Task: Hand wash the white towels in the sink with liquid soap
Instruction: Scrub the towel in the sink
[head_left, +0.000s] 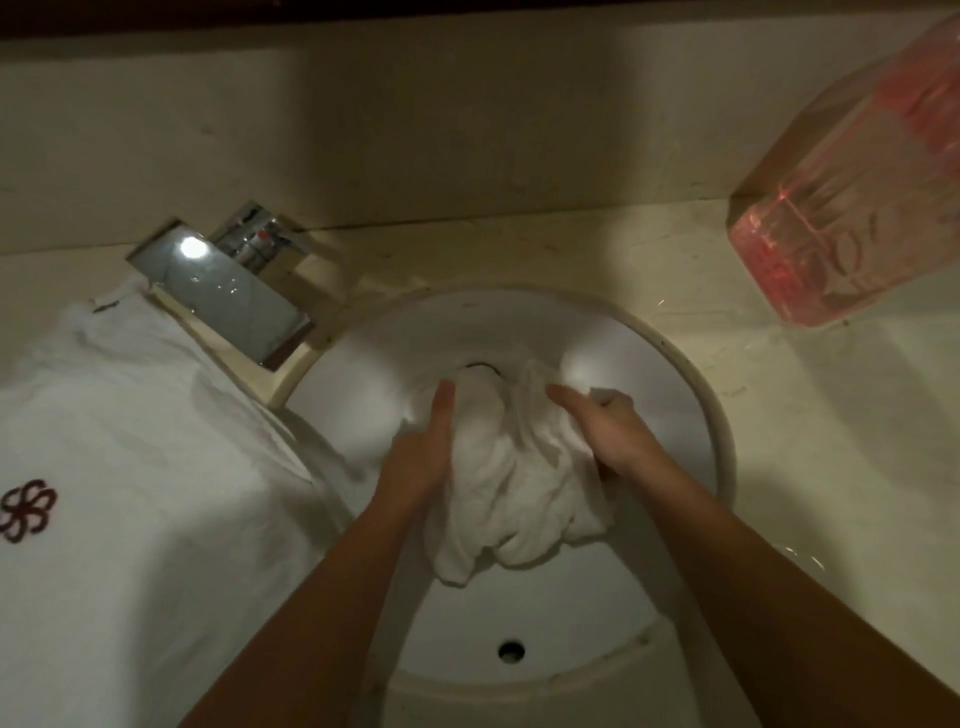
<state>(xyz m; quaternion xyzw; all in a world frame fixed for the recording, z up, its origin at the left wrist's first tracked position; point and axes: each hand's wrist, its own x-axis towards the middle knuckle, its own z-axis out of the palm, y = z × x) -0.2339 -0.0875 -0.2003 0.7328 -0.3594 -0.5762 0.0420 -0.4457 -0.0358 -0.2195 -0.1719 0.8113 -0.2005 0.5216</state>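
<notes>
**Wet towel bunched between two hands in the sink**

Dim light falls on a pale stone desk (779, 415) with a round white sink (722, 447) set into it, seen from the head camera looking straight down.

A white towel (514, 483) lies crumpled in the middle of the sink, gathered into a thick wad that covers part of the drain (483, 367). The left hand (415, 457) lies against the wad's left side, its fingers (444, 405) straight and close together, pressing but not wrapped round anything. The right hand (613, 436) grips the other side. Its fingers (569, 397) curl into the cloth, and a small fold sticks out above the knuckles.

A square metal tap (228, 291) stands at the sink's upper left. A second towel (130, 467) with a dark red flower stitched on it lies spread on the desk to the left, its edge near the sink's rim. A clear soap bottle (841, 218) with pink liquid stands well apart at the upper right. An overflow hole (511, 649) shows in the near wall of the sink.

The cloth looks soaked, so it will likely be limp, heavy for its size and apt to sag or slip once soapy. It cannot break. The best hold is probably a full fistful of the thick bunched middle on each side, not a thin corner.
</notes>
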